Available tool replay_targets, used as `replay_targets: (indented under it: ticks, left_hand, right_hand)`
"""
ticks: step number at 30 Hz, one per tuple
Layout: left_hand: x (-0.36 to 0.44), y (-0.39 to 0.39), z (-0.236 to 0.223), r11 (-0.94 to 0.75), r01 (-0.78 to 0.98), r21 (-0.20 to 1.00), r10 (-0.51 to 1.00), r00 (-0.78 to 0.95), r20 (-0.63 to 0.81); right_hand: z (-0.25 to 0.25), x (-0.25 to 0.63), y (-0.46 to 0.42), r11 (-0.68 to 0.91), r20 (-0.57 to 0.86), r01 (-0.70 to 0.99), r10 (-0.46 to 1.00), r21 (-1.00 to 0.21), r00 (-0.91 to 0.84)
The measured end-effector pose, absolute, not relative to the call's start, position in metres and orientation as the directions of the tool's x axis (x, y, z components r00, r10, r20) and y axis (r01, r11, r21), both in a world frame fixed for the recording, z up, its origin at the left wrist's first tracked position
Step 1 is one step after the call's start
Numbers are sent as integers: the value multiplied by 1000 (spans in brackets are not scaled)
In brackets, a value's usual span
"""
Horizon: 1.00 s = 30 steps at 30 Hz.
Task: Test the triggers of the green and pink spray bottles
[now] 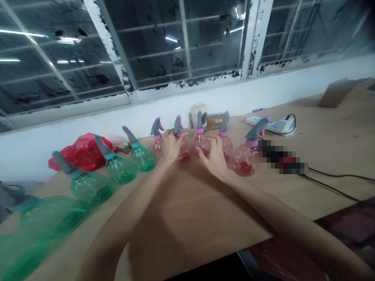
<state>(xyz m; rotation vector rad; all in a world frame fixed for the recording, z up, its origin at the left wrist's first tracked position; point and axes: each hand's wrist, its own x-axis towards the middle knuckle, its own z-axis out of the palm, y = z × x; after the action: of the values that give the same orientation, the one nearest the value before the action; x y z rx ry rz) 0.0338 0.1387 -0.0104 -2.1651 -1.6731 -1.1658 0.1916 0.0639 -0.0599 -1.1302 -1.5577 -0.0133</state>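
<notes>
Pink spray bottles with grey trigger heads stand in a row at the back of the table. My left hand (pixel 171 145) is closed around the neck of one pink spray bottle (pixel 184 155), with the thumb crossing in front of its collar. Just left of that hand stands another pink bottle (pixel 157 145), partly covered. My right hand (pixel 216 158) has its thumb and fingers apart, beside the middle pink bottle (pixel 200 137); whether it touches is unclear. Behind that hand is a further pink bottle (pixel 225 142). The rightmost bottle (pixel 245 159) holds a little red liquid.
Several green spray bottles (pixel 120 169) curve along the left side toward me. Behind them lies a red plastic bag (pixel 86 150). A power strip (pixel 271 125), a blurred dark object (pixel 281 158) with black cables and a cardboard piece (pixel 336 93) occupy the right. Windows (pixel 181 43) line the wall.
</notes>
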Motion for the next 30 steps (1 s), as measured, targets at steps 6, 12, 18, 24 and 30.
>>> replay_targets:
  ticks: [6,12,18,24,30]
  left_hand:
    - [34,152,-13,-364,878,312,744,72,664]
    - [33,154,-14,-362,886,291,741,84,666]
    - [30,155,-11,-365,889,275,752,108,650]
    - [26,157,-6,-378,885,272,760,129,637]
    - [25,156,-4,-386,879,280,766,137,628]
  right_hand:
    - [-54,193,74,515,782,679,607,-523,141]
    - [-53,189,82,487,756,679,636,-549,156]
    - [-51,181,95,462,766,706,618,-537,177]
    - [-46,177,109,439,720,672,662,-596,206]
    - [-47,176,118,367,647,676,732,-639,213]
